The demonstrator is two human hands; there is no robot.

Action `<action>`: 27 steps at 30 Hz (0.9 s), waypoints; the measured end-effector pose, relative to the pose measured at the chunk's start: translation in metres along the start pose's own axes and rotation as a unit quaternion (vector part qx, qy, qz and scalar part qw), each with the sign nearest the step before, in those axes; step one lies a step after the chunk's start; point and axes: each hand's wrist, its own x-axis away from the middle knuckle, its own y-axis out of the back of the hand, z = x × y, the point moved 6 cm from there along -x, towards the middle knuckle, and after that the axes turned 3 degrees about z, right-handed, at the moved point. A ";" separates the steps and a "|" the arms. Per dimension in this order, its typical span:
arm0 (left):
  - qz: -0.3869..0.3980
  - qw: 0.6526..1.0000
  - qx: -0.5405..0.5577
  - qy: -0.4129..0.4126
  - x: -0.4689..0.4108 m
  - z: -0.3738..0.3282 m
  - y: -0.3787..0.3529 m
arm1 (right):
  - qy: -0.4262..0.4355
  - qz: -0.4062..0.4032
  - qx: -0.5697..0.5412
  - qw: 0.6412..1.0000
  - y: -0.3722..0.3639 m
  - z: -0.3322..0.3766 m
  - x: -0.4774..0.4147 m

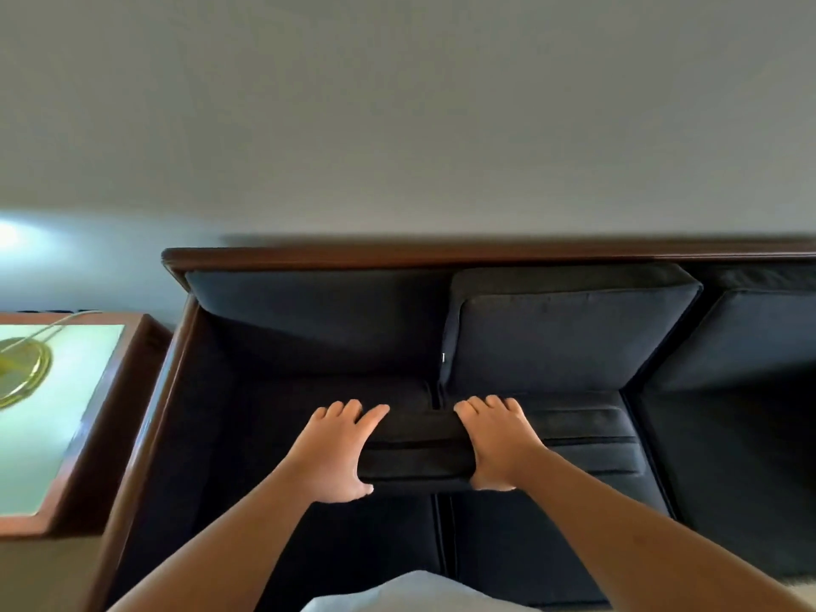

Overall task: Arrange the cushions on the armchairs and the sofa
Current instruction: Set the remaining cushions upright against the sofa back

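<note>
Dark fabric fills the view. A loose cushion (419,452) is gripped by both hands, with the left hand (335,448) curled round its left end, fingers over the top and thumb beneath, and the right hand (494,443) wrapped round it the same way. It is held low over the seat of the sofa (750,479). Beyond the right hand a back cushion (569,333) is seen standing upright against the wooden frame (397,256), and further right a second back cushion (759,337) is up too. Beyond the left hand the backrest spot looks unfilled — judged the likely home. No armchairs are in view, so the job is reckoned only partly done.
</note>
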 end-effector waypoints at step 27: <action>-0.003 0.905 0.390 0.170 0.123 0.160 -0.052 | 0.007 -0.041 -0.060 0.997 0.028 0.166 -0.050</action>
